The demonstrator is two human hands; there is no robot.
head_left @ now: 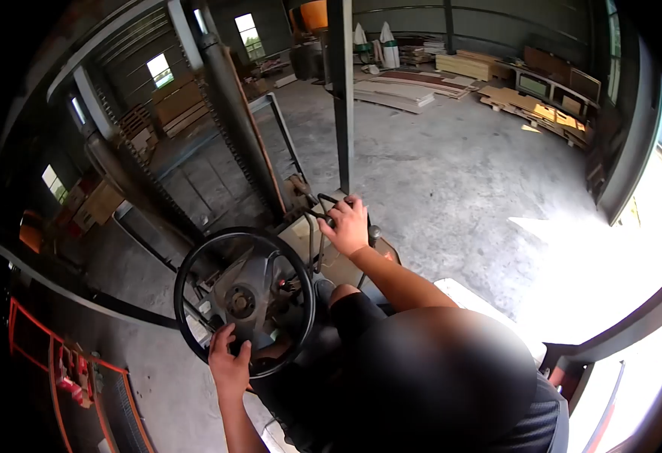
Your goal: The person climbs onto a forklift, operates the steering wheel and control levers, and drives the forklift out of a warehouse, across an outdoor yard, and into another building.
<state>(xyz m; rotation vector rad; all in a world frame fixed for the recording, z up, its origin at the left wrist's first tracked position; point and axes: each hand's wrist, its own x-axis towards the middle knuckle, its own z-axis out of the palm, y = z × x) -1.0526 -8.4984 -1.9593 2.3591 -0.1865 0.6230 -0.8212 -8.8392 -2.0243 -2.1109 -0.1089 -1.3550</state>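
My left hand [229, 366] is at the lower left rim of a black steering wheel [310, 291], its fingers curled loosely over the rim and the thumb apart from them. A round hub sits in the wheel's middle, with a small red-tipped control beside it. Farther forward, my right hand [348, 226] closes over the top of a bent black control lever [320, 245]. The hand covers part of the lever. To the right of it stands another lever with a dark knob [375, 232]. My legs are partly visible beneath the wheel.
A forklift mast [237, 124] with chains rises ahead, and a grey post [342, 98] stands right of it. Stacked boards [395, 94] and a wooden pallet [535, 113] lie on the concrete floor [452, 174]. An orange-framed rack [52, 362] is at left; bright light enters through the right-hand doorway.
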